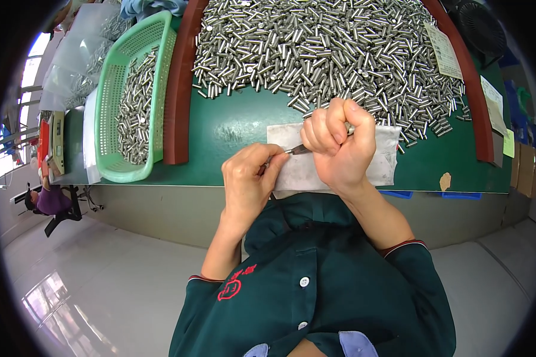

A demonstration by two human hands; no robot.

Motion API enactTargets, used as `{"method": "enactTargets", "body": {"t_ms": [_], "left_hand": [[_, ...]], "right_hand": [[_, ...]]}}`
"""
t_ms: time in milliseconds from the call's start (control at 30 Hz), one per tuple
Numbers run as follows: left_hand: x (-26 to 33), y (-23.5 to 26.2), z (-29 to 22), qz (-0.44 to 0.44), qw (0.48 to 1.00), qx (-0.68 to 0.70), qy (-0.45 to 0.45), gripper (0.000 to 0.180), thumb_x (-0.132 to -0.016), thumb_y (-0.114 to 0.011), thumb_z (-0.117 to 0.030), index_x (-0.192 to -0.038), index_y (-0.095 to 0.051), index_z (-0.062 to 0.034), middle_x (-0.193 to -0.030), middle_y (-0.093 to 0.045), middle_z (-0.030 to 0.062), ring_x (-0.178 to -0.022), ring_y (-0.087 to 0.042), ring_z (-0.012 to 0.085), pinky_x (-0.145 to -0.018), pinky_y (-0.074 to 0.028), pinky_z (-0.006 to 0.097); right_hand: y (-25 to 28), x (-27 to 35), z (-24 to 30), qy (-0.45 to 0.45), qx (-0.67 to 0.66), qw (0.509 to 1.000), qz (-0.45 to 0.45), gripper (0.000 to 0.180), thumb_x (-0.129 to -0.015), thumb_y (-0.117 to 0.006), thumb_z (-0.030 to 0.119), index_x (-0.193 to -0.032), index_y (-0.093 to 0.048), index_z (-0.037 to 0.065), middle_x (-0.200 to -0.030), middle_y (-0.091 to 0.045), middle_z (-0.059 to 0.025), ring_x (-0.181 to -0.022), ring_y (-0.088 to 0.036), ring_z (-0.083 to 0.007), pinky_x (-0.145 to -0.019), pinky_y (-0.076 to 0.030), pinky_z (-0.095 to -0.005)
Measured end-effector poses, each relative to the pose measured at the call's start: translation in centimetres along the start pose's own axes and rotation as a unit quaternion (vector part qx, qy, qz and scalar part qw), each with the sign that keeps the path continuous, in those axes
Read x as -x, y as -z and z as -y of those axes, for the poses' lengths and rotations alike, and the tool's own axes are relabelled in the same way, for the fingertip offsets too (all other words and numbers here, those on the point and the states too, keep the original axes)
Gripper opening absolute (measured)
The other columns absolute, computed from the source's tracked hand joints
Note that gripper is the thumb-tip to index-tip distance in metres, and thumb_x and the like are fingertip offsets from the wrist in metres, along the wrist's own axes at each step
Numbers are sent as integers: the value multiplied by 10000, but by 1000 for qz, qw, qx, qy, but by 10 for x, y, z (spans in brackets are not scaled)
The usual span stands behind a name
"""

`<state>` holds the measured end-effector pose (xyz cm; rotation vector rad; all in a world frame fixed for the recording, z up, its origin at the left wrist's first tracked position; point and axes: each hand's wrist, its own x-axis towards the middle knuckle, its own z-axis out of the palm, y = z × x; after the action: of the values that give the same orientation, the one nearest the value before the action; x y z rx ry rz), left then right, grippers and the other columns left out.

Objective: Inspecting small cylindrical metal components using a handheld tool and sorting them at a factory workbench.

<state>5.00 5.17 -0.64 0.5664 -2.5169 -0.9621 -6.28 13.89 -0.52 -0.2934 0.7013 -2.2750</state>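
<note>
My left hand [248,175] is closed, thumb and forefinger pinching a small shiny metal pin [287,152]. My right hand [342,140] is wrapped in a fist around a slim hand tool [299,149], whose dark, narrow end points left and meets or nearly meets the pin. Its exact kind is hidden by the fingers. Both hands are over a whitish, smudged cloth [293,175] at the near edge of the green table [229,128]. Just beyond them spreads a large heap of similar short metal pins [315,53].
Dark red rails [177,113] flank the heap on both sides. A green plastic basket [104,128] with pins stands at left, beside clear plastic bags [71,62] of metal parts. Paper sheets [443,50] lie along the right rail, near a black fan [479,30]. Another person [53,199] sits far left.
</note>
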Motion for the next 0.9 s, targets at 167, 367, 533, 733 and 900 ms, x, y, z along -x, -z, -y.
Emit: {"method": "enactTargets", "body": {"t_ms": [167, 367, 533, 733, 900], "left_hand": [[0, -1, 1, -5, 1000, -2, -2, 94, -657, -662, -42, -690, -575, -27, -551, -484, 82, -468, -468, 215, -441, -366, 308], [1, -2, 2, -7, 1000, 8, 5, 90, -653, -661, -33, -679, -576, -20, -547, -490, 87, -471, -473, 221, -445, -370, 309], [0, -2, 2, 0, 999, 31, 11, 84, -651, -658, -21, -672, -578, -11, -556, -510, 96, -483, -491, 230, -453, -381, 310], [-1, 0, 3, 8, 999, 46, 14, 78, -648, -653, -12, -675, -579, -9, -575, -531, 110, -509, -519, 255, -471, -400, 324], [-4, 1, 2, 18, 998, 52, 13, 76, -649, -650, -14, -673, -579, -9, -582, -537, 110, -517, -524, 263, -475, -403, 328]], "right_hand": [[0, 0, -1, 5, 11, 1000, 12, 382, -856, -285, 274, -503, -279, 128, -392, -249, 30, -367, -157, -81, -389, -166, -251], [-2, 1, -3, 13, 25, 999, 18, 383, -863, -273, 265, -508, -282, 121, -395, -252, 25, -370, -160, -85, -390, -167, -253], [-5, 3, -6, 34, 84, 995, 32, 381, -872, -276, 244, -517, -284, 105, -409, -241, 20, -384, -166, -83, -391, -171, -250], [-13, 7, -8, 53, 131, 989, 31, 388, -871, -299, 231, -510, -286, 91, -421, -244, 20, -393, -183, -78, -392, -175, -248], [-18, 4, -12, 76, 166, 983, 25, 384, -866, -310, 214, -505, -285, 89, -422, -241, 20, -392, -180, -78, -390, -173, -245]]}}
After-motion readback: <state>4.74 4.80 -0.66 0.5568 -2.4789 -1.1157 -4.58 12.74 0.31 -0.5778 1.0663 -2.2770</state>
